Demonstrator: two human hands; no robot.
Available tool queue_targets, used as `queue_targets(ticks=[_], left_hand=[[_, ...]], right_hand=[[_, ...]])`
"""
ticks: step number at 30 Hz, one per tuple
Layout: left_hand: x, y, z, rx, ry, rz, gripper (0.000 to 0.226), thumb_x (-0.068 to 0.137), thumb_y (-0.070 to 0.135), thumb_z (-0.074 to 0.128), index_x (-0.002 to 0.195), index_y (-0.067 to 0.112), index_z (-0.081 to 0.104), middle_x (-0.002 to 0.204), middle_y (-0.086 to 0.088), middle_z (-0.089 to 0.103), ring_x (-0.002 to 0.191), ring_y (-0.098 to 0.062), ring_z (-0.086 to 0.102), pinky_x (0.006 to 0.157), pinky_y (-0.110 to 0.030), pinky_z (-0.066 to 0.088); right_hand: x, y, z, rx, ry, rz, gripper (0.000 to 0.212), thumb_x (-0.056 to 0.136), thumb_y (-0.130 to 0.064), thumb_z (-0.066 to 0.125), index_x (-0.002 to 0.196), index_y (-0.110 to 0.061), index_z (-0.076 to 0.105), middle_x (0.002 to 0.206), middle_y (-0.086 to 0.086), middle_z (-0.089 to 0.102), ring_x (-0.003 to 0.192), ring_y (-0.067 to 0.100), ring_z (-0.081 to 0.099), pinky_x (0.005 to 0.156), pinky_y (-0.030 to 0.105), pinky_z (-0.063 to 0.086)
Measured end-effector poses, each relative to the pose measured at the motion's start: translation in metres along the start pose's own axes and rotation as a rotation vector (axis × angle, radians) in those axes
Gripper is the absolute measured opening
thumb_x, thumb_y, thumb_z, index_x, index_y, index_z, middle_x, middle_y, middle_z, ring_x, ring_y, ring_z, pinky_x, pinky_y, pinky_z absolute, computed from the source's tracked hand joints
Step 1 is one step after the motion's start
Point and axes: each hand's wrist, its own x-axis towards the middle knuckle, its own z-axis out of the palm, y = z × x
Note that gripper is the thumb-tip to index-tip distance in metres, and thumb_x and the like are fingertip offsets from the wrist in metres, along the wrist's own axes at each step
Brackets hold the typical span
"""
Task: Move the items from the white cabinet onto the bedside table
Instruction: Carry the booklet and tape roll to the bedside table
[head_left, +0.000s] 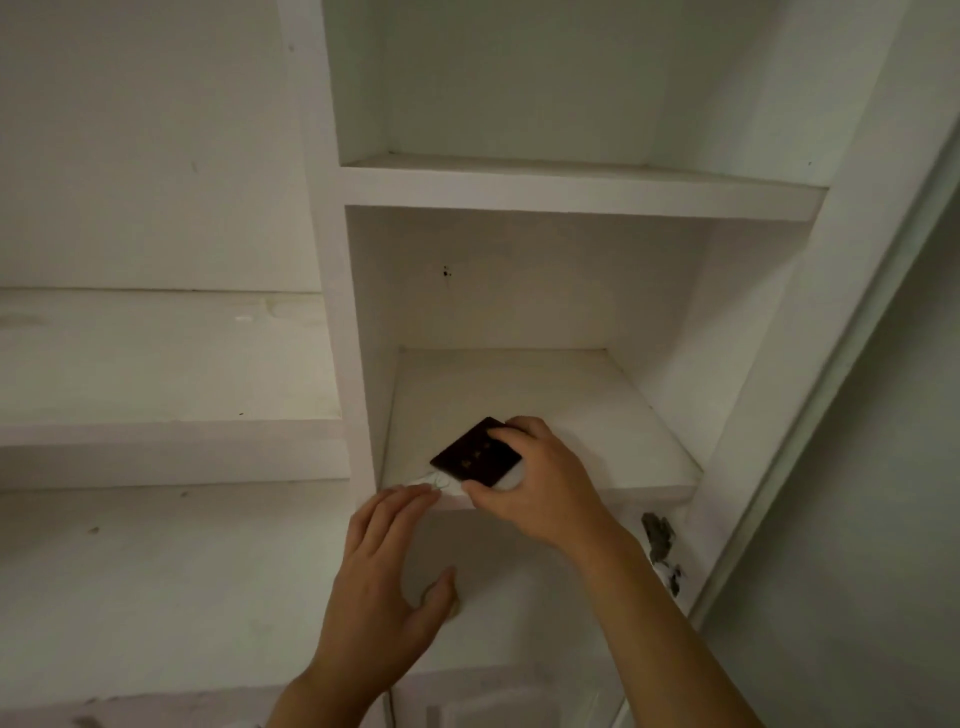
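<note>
Dark brown card (475, 453) sits pinched in my right hand (535, 478) at the shelf (597, 415) lip; my left hand (384, 582) hovers flat, fingers straight, just below-left.

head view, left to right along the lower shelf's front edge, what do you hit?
Left hand, fingertips straight at the shelf edge → small pale wire loop → dark square plate → right hand, its grip on the plate → bare shelf → chipped paint patch.
</note>
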Motion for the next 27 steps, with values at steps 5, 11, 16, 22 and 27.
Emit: queue_targets(ticks=[5, 11, 16, 22, 27], left_hand=[[-0.001, 0.004, 0.001, -0.019, 0.000, -0.040, 0.076, 0.084, 0.042, 0.074, 0.153, 0.028, 0.045, 0.152, 0.020, 0.043, 0.147, -0.015, 0.034, 0.117, -0.030, 0.033], [-0.001, 0.006, -0.003, -0.017, -0.019, -0.029, 0.082, 0.085, 0.032, 0.084, 0.155, 0.028, 0.042, 0.153, 0.022, 0.040, 0.149, -0.010, 0.030, 0.119, -0.014, 0.023], [-0.002, 0.010, -0.007, -0.022, -0.037, -0.025, 0.078, 0.086, 0.036, 0.080, 0.154, 0.029, 0.043, 0.154, 0.023, 0.040, 0.150, -0.012, 0.029, 0.119, -0.018, 0.024], [-0.002, 0.014, -0.007, -0.033, -0.038, -0.039, 0.074, 0.087, 0.044, 0.074, 0.154, 0.028, 0.044, 0.154, 0.022, 0.040, 0.152, -0.014, 0.029, 0.121, -0.030, 0.028], [-0.006, 0.017, -0.012, -0.021, -0.087, -0.053, 0.080, 0.090, 0.041, 0.078, 0.158, 0.033, 0.037, 0.161, 0.024, 0.033, 0.157, -0.008, 0.019, 0.122, -0.027, 0.022]], right_hand=[[-0.012, 0.004, 0.000, 0.047, 0.011, -0.017, 0.075, 0.076, -0.051, 0.086, 0.141, -0.019, 0.064, 0.137, -0.015, 0.048, 0.120, 0.003, 0.054, 0.103, 0.013, 0.043], [-0.024, 0.007, -0.001, 0.133, -0.005, -0.026, 0.074, 0.075, -0.045, 0.089, 0.139, -0.016, 0.066, 0.133, -0.017, 0.045, 0.119, -0.003, 0.050, 0.097, -0.002, 0.033], [-0.024, 0.004, -0.002, 0.114, 0.018, -0.017, 0.082, 0.069, -0.052, 0.093, 0.138, -0.017, 0.066, 0.137, -0.014, 0.046, 0.120, -0.002, 0.047, 0.092, -0.003, 0.031], [-0.028, 0.002, -0.002, 0.136, 0.033, -0.005, 0.080, 0.069, -0.048, 0.094, 0.138, -0.019, 0.065, 0.135, -0.015, 0.042, 0.117, -0.004, 0.046, 0.089, -0.005, 0.033], [-0.048, -0.003, -0.006, 0.168, 0.024, -0.026, 0.078, 0.068, -0.044, 0.094, 0.137, -0.022, 0.064, 0.131, -0.018, 0.039, 0.120, -0.001, 0.051, 0.094, 0.001, 0.039]])
